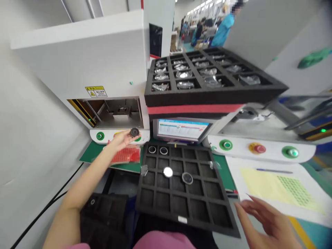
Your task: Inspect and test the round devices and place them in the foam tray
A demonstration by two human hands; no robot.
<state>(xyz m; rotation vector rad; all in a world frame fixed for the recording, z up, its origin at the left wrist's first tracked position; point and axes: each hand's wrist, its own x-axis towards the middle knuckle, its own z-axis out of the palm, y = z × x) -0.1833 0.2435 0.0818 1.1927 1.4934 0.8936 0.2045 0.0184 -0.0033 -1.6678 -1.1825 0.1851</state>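
My left hand holds a small round black part with a holed centre, in front of the left machine's button panel. My right hand is at the lower right, thumb and fingers apart, with nothing seen in it. Between the hands lies a black foam tray divided into square pockets. Two dark round discs with pale rims, a left one and a right one, sit in its back row. A shiny bright disc and another dark rimmed disc rest on the tray's dividers.
A white machine has an open bay with a metal fixture. Stacked foam trays of wrapped parts overhang a monitor. Right are a red stop button, paper and a pen. People work behind.
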